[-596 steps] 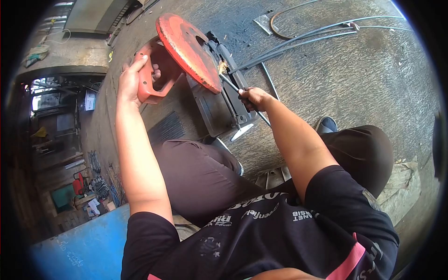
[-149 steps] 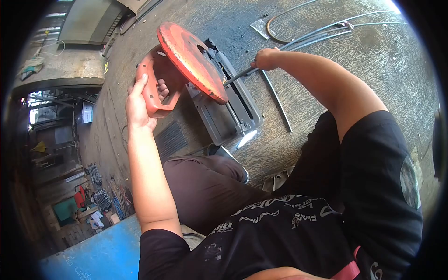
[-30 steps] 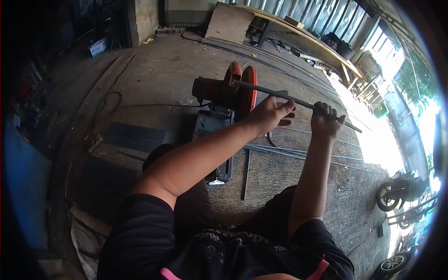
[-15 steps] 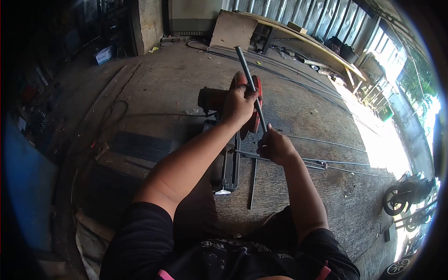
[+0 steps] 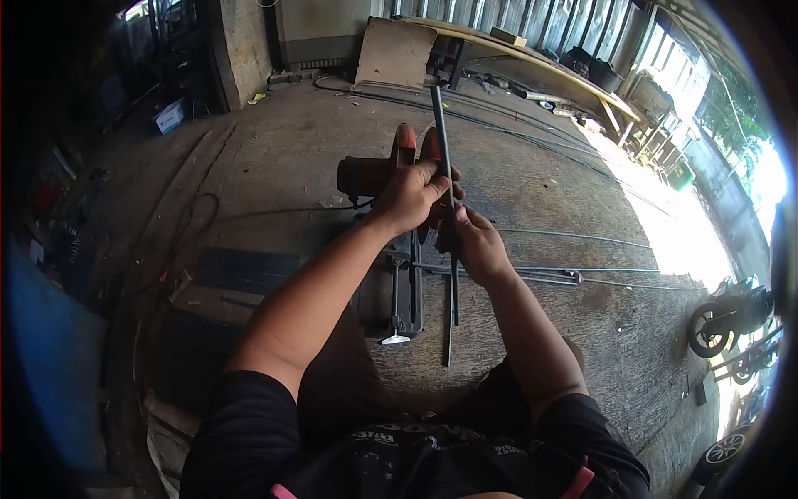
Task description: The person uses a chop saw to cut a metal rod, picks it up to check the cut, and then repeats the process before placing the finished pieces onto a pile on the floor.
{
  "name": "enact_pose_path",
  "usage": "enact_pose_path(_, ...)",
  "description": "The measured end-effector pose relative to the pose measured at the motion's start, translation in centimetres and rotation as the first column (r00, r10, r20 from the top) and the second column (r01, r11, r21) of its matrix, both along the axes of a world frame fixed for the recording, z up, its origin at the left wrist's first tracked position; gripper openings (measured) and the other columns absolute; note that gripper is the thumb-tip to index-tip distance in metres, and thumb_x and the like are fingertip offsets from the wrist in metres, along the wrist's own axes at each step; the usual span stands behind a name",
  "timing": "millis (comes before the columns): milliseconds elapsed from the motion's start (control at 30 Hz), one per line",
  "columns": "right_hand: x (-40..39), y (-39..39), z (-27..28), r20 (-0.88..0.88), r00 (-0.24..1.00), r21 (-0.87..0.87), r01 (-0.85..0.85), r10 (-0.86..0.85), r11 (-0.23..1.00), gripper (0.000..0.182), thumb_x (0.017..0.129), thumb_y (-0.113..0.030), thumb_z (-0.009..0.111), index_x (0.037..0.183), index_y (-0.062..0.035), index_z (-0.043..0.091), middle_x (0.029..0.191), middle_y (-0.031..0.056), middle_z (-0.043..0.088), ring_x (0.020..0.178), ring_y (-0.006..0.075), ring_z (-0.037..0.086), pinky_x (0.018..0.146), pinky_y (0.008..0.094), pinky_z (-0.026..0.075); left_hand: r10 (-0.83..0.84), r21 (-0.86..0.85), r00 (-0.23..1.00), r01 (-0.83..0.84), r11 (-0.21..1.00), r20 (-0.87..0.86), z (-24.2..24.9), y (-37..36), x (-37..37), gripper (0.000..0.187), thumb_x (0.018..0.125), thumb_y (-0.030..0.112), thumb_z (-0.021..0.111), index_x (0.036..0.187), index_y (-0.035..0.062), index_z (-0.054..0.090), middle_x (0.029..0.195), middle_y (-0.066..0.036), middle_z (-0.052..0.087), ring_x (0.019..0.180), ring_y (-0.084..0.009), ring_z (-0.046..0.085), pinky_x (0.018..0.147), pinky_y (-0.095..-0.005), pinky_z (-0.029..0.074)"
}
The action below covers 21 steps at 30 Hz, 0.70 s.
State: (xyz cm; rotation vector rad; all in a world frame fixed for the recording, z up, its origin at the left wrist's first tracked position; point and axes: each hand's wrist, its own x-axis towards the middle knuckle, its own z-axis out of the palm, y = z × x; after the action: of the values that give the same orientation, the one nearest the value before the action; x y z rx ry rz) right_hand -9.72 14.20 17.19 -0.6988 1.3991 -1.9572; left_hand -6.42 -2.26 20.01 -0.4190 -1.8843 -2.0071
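Note:
Both hands grip a dark metal bar (image 5: pixel 441 125), which runs lengthwise away from me above the floor. My left hand (image 5: pixel 412 198) is closed on its middle, thumb laid along it. Just below and to the right, my right hand (image 5: pixel 478 244) is closed round the bar too, and its lower end sticks out toward me. Behind my left hand stands a cut-off saw with a red guard (image 5: pixel 405 143) and a dark motor (image 5: pixel 356 176); my hands hide part of it. The saw's base (image 5: pixel 413 312) with its clamp screw lies below my left forearm.
Thin metal rods (image 5: pixel 540 270) lie on the floor to the right of the saw, and longer ones (image 5: pixel 532 137) stretch farther back. A brown board (image 5: pixel 392 54) leans at the back. Parked motorcycles (image 5: pixel 731 320) stand at the right edge. A dark flat plate (image 5: pixel 248 271) lies left.
The bar has turned from a slant to nearly straight away from me, and more of its lower end shows. My right hand has moved left and up, close to my left hand.

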Motion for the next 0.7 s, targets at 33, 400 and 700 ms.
enact_pose_path(33, -0.2, 0.0, -0.2, -0.068, 0.998, 0.014, 0.02, -0.019, 1.0, 0.039, 0.103, -0.032, 0.039, 0.116, 0.0015, 0.053, 0.079, 0.0044, 0.058, 0.069, 0.0123, 0.056, 0.064, 0.0266, 0.045, 0.019, -0.009, 0.999, -0.019, 1.0, 0.035, 0.0, 0.3, 0.0, 0.015, 0.098, 0.007, 0.048, 0.104, -0.0011, 0.058, 0.09, -0.009, 0.066, 0.078, -0.0152, 0.067, 0.065, -0.0267, 0.054)
enact_pose_path(400, -4.7, -0.8, -0.3, -0.186, 0.867, -0.222, 0.421, -0.462, 0.88, 0.025, 0.102, -0.024, 0.045, 0.103, -0.0013, 0.054, 0.066, 0.0006, 0.052, 0.053, 0.0085, 0.047, 0.05, 0.0247, 0.041, 0.67, -0.216, 0.72, -0.693, 0.688, -0.179, 0.2, -3.5, -3.8, 0.02, 0.09, 0.021, 0.061, 0.099, 0.0032, 0.063, 0.089, -0.011, 0.07, 0.082, -0.0203, 0.068, 0.075, -0.0311, 0.051)
enact_pose_path(700, -7.5, 1.4, -18.0, 0.094, 0.81, -0.116, 0.586, -0.579, 0.802, 0.025, 0.1, -0.028, 0.049, 0.091, -0.0059, 0.054, 0.062, -0.0032, 0.045, 0.051, 0.0067, 0.043, 0.045, 0.0226, 0.035, 0.79, -0.467, 0.609, -0.679, 0.566, 0.074, 0.6, -11.0, -11.6, 0.034, 0.083, 0.024, 0.064, 0.108, 0.0012, 0.059, 0.101, -0.009, 0.064, 0.09, -0.0188, 0.061, 0.078, -0.0325, 0.048)
